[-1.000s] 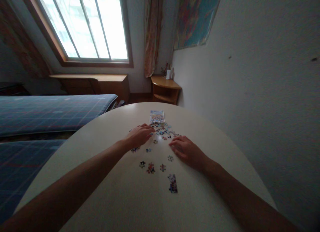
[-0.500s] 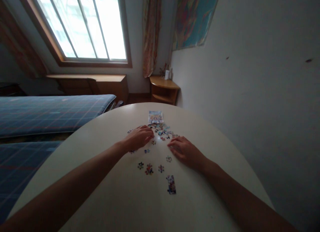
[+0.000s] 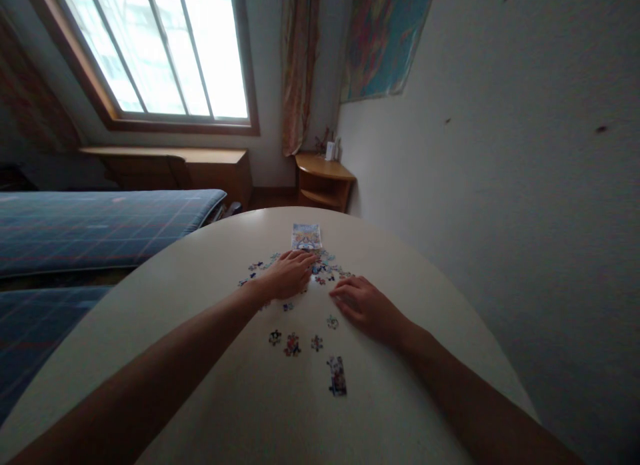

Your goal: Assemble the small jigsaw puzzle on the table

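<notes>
My left hand (image 3: 291, 274) reaches over the heap of jigsaw pieces (image 3: 327, 265), palm down with fingers stretched out onto the pieces. It covers part of the heap. My right hand (image 3: 367, 306) rests on the table just right of the heap, fingers loosely bent and a little apart, with nothing visible in them. Nearer to me lie a joined strip of pieces (image 3: 338, 376), a small reddish cluster (image 3: 293, 345) and single pieces (image 3: 317, 343), one pale piece (image 3: 333, 322) close to my right hand. Behind the heap lies a picture card (image 3: 307, 236).
Everything lies on a round white table (image 3: 240, 398). Beds with blue plaid mattresses (image 3: 100, 228) stand to the left, a white wall (image 3: 500, 185) to the right. A wooden corner shelf (image 3: 325, 166) and a desk (image 3: 200, 156) are beyond.
My left hand has moved slightly right and farther over the heap, uncovering several pieces on its left. My right hand stays about where it was. The view has shifted a little.
</notes>
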Available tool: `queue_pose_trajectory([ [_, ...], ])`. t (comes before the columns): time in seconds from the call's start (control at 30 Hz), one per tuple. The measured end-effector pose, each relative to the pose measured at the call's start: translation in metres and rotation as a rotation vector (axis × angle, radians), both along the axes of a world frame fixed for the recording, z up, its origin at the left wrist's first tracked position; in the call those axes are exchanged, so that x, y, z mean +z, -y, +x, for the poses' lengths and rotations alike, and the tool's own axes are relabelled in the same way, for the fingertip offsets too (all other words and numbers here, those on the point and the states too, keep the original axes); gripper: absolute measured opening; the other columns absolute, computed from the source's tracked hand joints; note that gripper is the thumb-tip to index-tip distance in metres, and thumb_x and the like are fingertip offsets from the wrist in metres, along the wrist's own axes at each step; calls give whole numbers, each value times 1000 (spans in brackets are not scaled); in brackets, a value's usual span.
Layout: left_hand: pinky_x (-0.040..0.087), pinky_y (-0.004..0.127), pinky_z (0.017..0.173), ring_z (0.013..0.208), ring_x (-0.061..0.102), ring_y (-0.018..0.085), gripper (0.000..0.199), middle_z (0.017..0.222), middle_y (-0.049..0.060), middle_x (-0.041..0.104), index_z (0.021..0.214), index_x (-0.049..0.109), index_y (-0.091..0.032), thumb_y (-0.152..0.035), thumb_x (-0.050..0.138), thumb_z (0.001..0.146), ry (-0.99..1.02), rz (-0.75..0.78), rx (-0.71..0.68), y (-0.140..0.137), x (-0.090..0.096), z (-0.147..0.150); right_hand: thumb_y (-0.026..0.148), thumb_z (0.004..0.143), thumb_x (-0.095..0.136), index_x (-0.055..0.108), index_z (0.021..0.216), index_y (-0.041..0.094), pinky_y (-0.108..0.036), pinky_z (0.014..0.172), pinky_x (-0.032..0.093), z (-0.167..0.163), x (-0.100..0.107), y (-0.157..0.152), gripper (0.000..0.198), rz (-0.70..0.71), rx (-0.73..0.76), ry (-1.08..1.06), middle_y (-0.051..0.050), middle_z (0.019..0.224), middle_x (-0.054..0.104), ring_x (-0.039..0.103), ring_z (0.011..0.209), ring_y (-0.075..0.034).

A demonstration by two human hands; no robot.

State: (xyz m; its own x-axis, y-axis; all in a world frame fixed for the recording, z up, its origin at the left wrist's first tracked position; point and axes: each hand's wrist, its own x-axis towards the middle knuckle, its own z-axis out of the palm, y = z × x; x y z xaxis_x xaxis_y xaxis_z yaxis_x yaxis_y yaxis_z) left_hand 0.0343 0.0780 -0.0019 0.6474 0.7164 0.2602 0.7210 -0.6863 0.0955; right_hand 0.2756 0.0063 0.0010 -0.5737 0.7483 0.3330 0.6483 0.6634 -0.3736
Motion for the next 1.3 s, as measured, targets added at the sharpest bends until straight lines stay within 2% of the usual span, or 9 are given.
queue_pose_trajectory([
  [0.23, 39, 45, 105, 121, 53, 27, 34, 128, 10, 62, 127, 57, -19, -31, 45, 98, -6, 42, 47, 6, 10, 4, 19, 90, 60, 69, 109, 20, -42, 99, 46, -1, 1, 1, 21, -13, -3, -1, -10, 114, 67, 58, 109, -23],
  [0.4, 34, 41, 110, 131, 46, 25, 39, 143, 8, 52, 136, 50, -21, -33, 44, 100, -31, 48, -31, -1, 11, 23, 19, 89, 60, 69, 108, 20, -42, 99, 46, -1, 3, 2, 21, -17, -1, -1, -10, 114, 67, 58, 109, -23],
  [0.5, 33, 42, 111, 134, 43, 26, 41, 146, 10, 49, 139, 47, -20, -34, 44, 100, -46, 44, -62, -3, 7, 38, 18, 89, 61, 69, 107, 20, -42, 99, 46, -1, 3, 2, 20, -10, 8, -1, -10, 113, 67, 58, 108, -24],
  [0.67, 37, 45, 107, 125, 51, 27, 30, 134, 11, 59, 123, 60, -18, -29, 44, 100, -48, 32, -62, -2, 8, 52, 17, 88, 61, 68, 107, 20, -42, 99, 46, -2, 3, 2, 20, -22, 6, 4, -10, 113, 67, 58, 107, -24],
  [0.87, 42, 41, 100, 102, 65, 24, 23, 102, 11, 71, 95, 70, -17, -21, 48, 96, -6, 3, 22, -9, 16, 60, 18, 89, 60, 68, 108, 20, -42, 98, 47, -1, 5, 4, 21, -25, -3, 1, -10, 112, 66, 57, 107, -24],
  [1.1, 46, 43, 97, 102, 66, 26, 24, 102, 8, 73, 107, 69, -21, -15, 53, 90, 108, -88, 132, -24, 12, 70, 17, 89, 59, 68, 108, 20, -43, 99, 47, 0, 5, 3, 22, -16, 9, 4, -10, 115, 66, 57, 108, -24],
  [1.3, 53, 34, 82, 85, 68, 21, 28, 88, 2, 74, 104, 70, -21, -9, 61, 80, 219, -222, 100, -31, 14, 68, 17, 89, 59, 69, 108, 21, -44, 99, 47, 1, 4, 4, 22, -25, -1, -16, -9, 114, 66, 57, 109, -24],
])
